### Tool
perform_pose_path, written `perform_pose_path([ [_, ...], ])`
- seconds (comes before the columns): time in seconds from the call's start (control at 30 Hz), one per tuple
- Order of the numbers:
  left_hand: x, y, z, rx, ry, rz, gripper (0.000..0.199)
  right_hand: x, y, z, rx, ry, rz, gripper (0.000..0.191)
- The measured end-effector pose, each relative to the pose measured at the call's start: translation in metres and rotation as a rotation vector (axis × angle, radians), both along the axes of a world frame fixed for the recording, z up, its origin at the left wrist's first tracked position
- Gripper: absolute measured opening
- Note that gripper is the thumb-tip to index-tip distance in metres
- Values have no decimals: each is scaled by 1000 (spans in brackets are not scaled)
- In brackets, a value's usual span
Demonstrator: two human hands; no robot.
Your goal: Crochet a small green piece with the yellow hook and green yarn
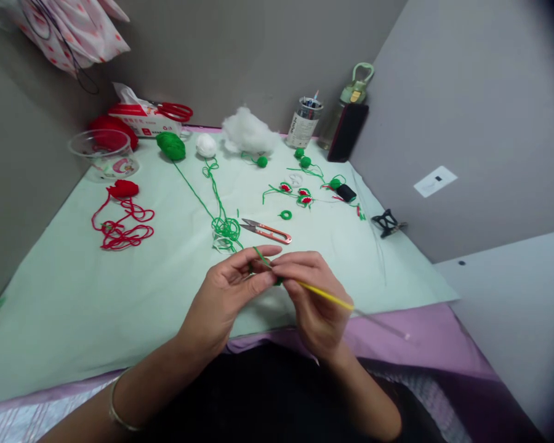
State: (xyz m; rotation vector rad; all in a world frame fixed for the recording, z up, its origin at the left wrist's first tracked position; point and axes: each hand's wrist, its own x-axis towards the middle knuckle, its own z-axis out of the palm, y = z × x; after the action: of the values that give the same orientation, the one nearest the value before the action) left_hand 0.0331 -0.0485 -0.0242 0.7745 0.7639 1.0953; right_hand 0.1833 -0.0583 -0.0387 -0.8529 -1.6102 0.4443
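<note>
Two hands close together: left hand (221, 295) pinches small green piece (278, 281), right hand (321, 301) fingers grip yellow hook (327, 296). Hook's long axis slants down-right from the piece, which sits between both sets of fingertips, above counter (189, 264).

There is room to pass between red yarn (123, 189) and green tangle (226, 229), but snips (272, 233) block the tangle's right side

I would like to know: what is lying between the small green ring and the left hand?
In the head view, the orange-handled snips lie between the small green ring and the left hand, on the pale cloth.
</note>
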Motion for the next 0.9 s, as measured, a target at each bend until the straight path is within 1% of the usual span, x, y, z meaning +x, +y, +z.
perform_pose_path([
  [0.1, 1, 2, 2, -83, -72, -19, 42, -1, -3, -6, 132, -143, -141, 40],
  [0.13, 0, 3, 2, -121, -99, -44, 43, 0, -3, -6, 156, -151, -163, 40],
  [0.17, -1, 4, 3, -154, -124, -70, 42, 0, -2, -6, 145, -125, -154, 38],
  [0.23, -4, 6, 3, -198, -150, -99, 37, 2, 0, -2, 60, 1, -106, 30],
  [0.33, -7, 7, 4, -201, -127, -73, 30, 6, 5, 3, -108, 289, -19, 21],
  [0.4, -7, 7, 4, -167, -88, -40, 26, 7, 7, 5, -205, 434, 81, 19],
  [0.47, -5, 5, 4, -97, -42, 8, 26, 7, 8, 6, -253, 475, 165, 18],
  [0.53, -3, 3, 4, -14, 10, 33, 31, 5, 7, 5, -221, 392, 159, 17],
  [0.6, -2, 1, 2, 42, 54, 8, 38, 2, 5, 5, -143, 260, 90, 19],
  [0.67, -2, 0, 1, 58, 80, -23, 39, 1, 3, 6, -89, 165, 42, 25],
  [0.77, 0, 1, -1, 29, 49, 10, 38, 1, 0, 3, -58, 81, 24, 29],
  [0.83, 2, 1, -1, -19, -10, 32, 40, 0, -1, -2, 24, -58, -51, 33],
  [0.9, 4, 2, -1, -83, -80, -4, 42, 0, -2, -7, 137, -198, -159, 40],
])
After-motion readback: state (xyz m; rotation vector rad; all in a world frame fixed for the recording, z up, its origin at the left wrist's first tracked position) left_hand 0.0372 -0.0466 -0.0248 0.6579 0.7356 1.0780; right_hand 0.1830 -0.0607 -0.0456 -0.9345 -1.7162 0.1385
